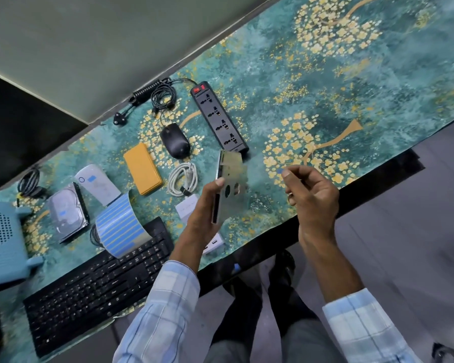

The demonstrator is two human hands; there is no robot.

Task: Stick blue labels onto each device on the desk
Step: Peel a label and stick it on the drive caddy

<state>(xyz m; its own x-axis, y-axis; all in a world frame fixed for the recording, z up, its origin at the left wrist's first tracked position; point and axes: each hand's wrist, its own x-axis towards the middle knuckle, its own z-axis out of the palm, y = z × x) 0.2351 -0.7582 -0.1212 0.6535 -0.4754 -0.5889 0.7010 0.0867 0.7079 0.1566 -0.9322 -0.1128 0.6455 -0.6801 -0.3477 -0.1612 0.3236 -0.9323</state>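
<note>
Above a teal, gold-flowered surface [351,82], we see the left hand [203,218] gripping a thin metal drive [232,174], thumb pressed against its near edge. The drive is lifted off the surface and tilted on its side. Just to the right of it, and not touching it, the right hand [313,200] pinches a small blue label [279,170] at its fingertips, the other fingers curled in. The label hangs about level with the drive's middle. To the left of the hands, a curled sheet of blue labels [118,226] stands at the far edge of a black keyboard [89,292]. Beyond it lie a hard disk [66,213] and a white device [100,184], each bearing a blue label. Further back are a yellow power bank [142,171], a black mouse [175,142], a power strip [218,119] and a coiled white cable [184,179].
</note>
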